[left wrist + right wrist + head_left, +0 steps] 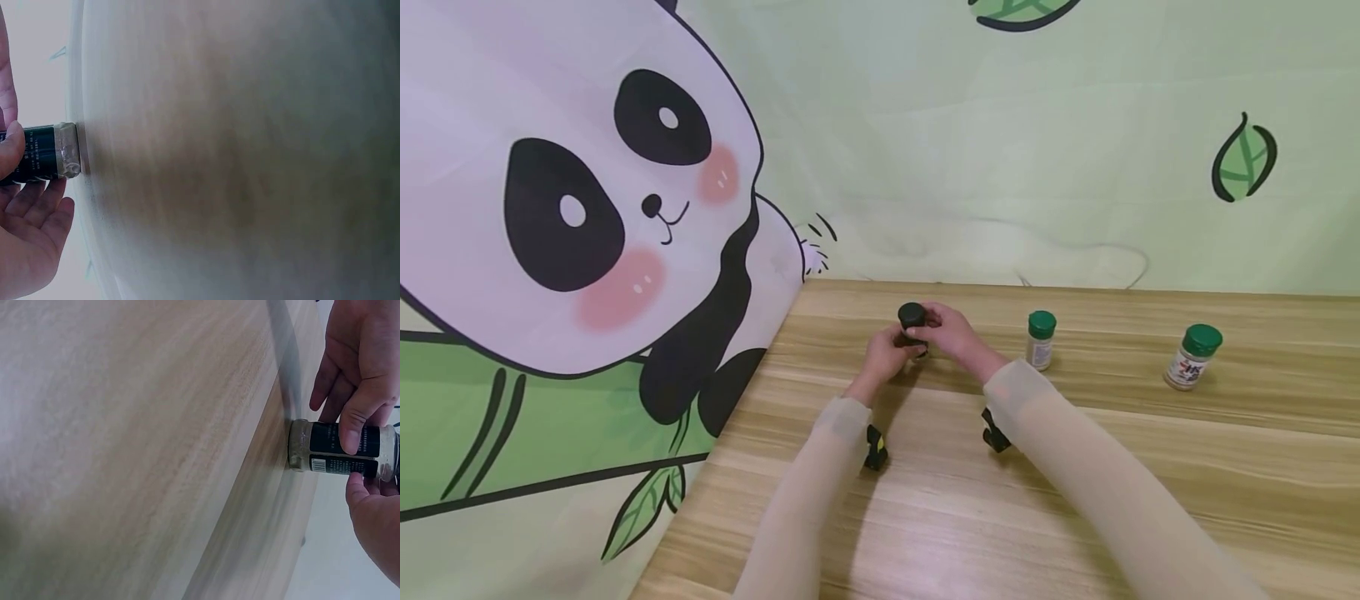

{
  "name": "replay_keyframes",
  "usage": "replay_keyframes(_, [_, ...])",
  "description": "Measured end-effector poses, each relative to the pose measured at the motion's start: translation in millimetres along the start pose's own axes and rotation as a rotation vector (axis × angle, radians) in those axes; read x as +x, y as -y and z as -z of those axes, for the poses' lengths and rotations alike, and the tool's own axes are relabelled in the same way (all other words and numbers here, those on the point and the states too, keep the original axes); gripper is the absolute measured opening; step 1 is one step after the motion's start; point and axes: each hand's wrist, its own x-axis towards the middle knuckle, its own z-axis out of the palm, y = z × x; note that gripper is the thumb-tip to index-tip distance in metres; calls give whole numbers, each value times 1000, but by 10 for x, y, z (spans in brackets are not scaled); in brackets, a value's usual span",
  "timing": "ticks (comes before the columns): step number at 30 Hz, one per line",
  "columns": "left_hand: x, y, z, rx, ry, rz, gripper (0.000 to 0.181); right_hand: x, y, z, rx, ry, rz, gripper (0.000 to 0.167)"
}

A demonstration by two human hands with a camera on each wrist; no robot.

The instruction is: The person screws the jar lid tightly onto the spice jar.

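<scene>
Filling the top and left of the head view, a pale green backdrop [925, 150] carries a big cartoon panda [700, 242] and a few leaves. Below it spreads a wood-grain table [1150, 508]. Two pale sleeves [1090, 458] reach in over it, leading to the person's hands, which meet just left of the middle of the table's far part. The left hand [883, 357] grasps a dark-labelled jar [344, 464], its thumb laid on the label [326, 437] and its fingers bent round behind; the right hand [953, 330] grips the same jar higher up, between thumb and fingers. The jar is roughly upright, its clear base pointing down at the tabletop; whether the two touch I cannot tell. To its right stand two green-capped bottles, the nearer one [1041, 353] beside the right forearm and the farther one [1187, 368] well apart from it. Smaller still are the jar's black lid [912, 313] and, on the label side, a white barcode [319, 465].
</scene>
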Motion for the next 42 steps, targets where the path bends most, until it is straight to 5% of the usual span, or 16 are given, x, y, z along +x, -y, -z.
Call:
replay_keyframes(32, [-3,-10,-6,-3,-29,26,31,10,8,-129,82,-140,-41,59])
replay_keyframes(42, [-8,-4,-8,-25,-25,5,32,19,-7,-86,57,-70,-25,72])
